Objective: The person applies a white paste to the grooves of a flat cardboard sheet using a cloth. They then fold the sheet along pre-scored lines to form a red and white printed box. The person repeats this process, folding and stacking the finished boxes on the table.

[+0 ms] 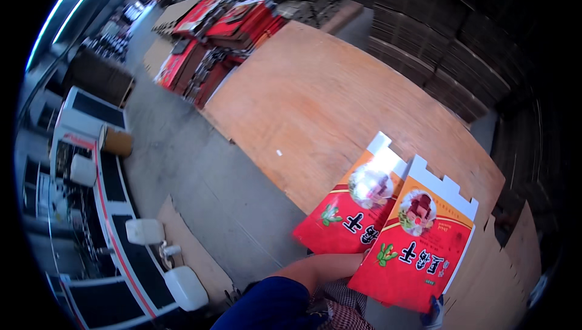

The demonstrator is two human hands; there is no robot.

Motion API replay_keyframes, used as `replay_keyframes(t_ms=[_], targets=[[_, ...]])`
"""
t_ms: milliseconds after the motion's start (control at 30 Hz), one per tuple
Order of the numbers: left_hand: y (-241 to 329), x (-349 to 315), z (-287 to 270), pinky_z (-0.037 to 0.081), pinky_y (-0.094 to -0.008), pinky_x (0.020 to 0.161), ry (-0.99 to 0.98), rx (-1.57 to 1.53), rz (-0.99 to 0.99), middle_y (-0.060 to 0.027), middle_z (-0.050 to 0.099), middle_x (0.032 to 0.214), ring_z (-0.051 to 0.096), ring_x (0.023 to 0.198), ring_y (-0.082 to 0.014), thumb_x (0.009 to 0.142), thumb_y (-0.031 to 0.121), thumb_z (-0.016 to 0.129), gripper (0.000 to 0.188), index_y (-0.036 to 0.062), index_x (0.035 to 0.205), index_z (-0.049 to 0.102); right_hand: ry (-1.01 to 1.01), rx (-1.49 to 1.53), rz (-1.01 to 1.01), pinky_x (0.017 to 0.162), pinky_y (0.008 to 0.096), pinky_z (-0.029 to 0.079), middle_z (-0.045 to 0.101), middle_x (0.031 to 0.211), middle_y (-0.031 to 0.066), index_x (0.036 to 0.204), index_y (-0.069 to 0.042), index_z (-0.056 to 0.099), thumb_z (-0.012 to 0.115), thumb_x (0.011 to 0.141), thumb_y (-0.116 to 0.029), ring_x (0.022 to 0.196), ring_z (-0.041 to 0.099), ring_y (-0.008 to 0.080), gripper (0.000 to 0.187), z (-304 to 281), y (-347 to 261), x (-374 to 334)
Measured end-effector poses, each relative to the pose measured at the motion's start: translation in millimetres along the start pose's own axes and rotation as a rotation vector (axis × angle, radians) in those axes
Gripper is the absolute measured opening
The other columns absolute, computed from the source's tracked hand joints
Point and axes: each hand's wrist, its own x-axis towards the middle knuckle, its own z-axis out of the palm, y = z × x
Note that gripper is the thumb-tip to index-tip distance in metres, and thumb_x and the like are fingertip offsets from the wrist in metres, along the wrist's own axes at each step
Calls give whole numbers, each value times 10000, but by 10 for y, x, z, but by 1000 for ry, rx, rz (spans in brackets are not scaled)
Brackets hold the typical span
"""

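Observation:
Two flat printed carton blanks, red and orange with a food picture and white tabs, lie overlapping at the lower right. The right carton blank [421,239] partly covers the left carton blank [348,208]. My left forearm [339,268], in a dark blue sleeve, reaches in from below. Its hand is hidden under the right blank, so its fingers do not show. At that blank's lower right corner, my right hand [433,313], in a dark blue and white glove, grips the edge; only part of it is visible.
A wooden table [315,93] stretches ahead, with stacks of red printed cartons [233,23] past its far left end. Brown cardboard stacks [424,51] stand along the right. At left are a long machine [115,233] and white plastic jugs [185,287] beside the concrete floor [206,190].

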Motion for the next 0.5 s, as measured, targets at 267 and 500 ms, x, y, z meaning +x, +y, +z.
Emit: replay_keyframes(t_ms=[267,500], targets=[[147,50,-96,125,-606,1211,122,131,-99,-198,385,1553,291,1472,-388,872,530,623,754,127,1490,468,265,-149,280,934,492,550,555,1424,150,1432,-117,485,619,961,-303,1240,578,327,525,-401,-178,101],[243,-8,-397,143,-585,1212,206,97,-179,-205,367,1564,286,1474,-385,866,517,639,748,135,1487,473,162,-122,260,1012,505,505,554,1424,137,1451,-95,457,613,972,-231,1267,563,323,521,-360,-65,231]])
